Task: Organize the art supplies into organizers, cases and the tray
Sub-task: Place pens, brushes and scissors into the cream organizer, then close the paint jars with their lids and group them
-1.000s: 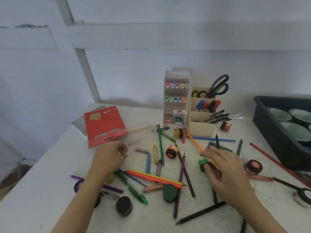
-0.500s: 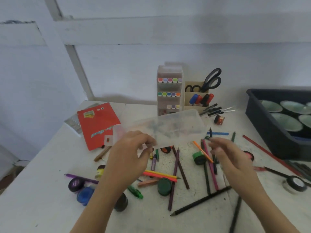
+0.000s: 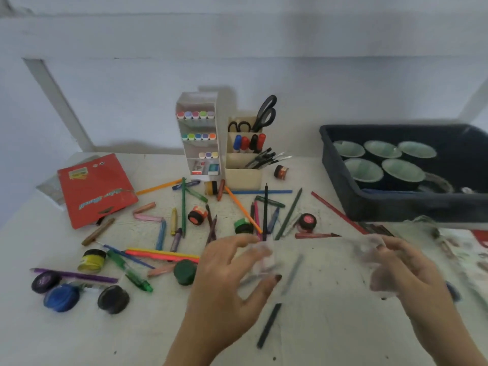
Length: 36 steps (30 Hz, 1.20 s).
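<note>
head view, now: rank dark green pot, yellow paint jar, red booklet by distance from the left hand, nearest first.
From the left hand, which grips the clear case:
1. dark green pot, just to its left.
2. yellow paint jar, farther left.
3. red booklet, far left, back toward the wall.

I've swung clear case (image 3: 317,262) down and right, my left hand (image 3: 232,281) moved with it, right hand (image 3: 404,276) newly gripping far end

A pale bluish wall (image 3: 132,101) is seen behind, crossed by a broad horizontal beam (image 3: 237,35) and a slanted white brace (image 3: 58,104) at left. A white table (image 3: 330,336), speckled with dark marks, is set against it under soft, even light.
</note>
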Tool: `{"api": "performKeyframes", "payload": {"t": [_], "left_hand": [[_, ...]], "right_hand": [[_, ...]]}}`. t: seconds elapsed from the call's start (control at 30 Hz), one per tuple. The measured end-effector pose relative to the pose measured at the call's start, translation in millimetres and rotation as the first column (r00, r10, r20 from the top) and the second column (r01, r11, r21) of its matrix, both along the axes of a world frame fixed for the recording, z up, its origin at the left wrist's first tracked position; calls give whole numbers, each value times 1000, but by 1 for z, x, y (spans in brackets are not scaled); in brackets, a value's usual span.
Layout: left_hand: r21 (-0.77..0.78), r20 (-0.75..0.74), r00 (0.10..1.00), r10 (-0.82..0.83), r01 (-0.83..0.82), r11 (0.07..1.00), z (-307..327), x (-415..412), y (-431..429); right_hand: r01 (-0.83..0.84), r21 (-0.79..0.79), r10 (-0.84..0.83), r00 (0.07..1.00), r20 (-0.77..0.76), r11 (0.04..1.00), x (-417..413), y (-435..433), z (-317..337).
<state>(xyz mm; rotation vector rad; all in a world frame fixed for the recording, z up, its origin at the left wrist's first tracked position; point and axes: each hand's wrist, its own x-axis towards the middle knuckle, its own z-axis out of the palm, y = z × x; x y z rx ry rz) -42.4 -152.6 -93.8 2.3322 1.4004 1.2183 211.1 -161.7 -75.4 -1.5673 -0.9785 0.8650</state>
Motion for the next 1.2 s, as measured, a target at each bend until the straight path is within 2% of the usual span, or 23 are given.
{"api": "performKeyframes", "payload": {"t": [0.07, 0.17, 0.23, 0.37, 0.47, 0.57, 0.63, 0.7, 0.97, 1.1, 1.2], "left_hand": [[-87, 135, 984, 119, -107, 990, -9, 12, -7], [-220, 266, 951, 156, -98, 971, -24, 39, -19], [-245, 255, 957, 141, -77, 967, -32, 54, -28], [-230, 238, 950, 204, -149, 962, -47, 75, -45], [-207, 220, 946, 238, -193, 959, -52, 86, -52], [-225, 209, 939, 273, -226, 948, -51, 91, -53], [-237, 189, 937, 294, -247, 940, -49, 92, -50], [-265, 183, 933, 309, -256, 930, -47, 94, -48], [-353, 311, 868, 388, -273, 895, -51, 106, -49], [-402, 317, 910, 268, -127, 907, -45, 103, -55], [-490, 251, 955, 157, -14, 871, -43, 95, -59]], "right_hand": [[22, -30, -22, 1000, -4, 999, 20, -16, -4], [59, -76, -58, 998, 10, 995, 49, -38, -10], [60, -81, -57, 998, 28, 995, 61, -48, -15], [58, -116, -48, 995, 87, 992, 78, -60, -27], [37, -125, -7, 972, 233, 991, 89, -67, -32], [-46, -139, 102, 901, 422, 989, 99, -69, -35], [-103, -152, 172, 797, 579, 983, 106, -69, -38], [-130, -142, 192, 719, 668, 981, 112, -68, -41], [-203, -91, 204, 650, 732, 975, 131, -59, -36], [-237, -117, 241, 604, 760, 964, 139, -52, -27], [-248, -205, 308, 513, 801, 947, 147, -43, -20]]}}
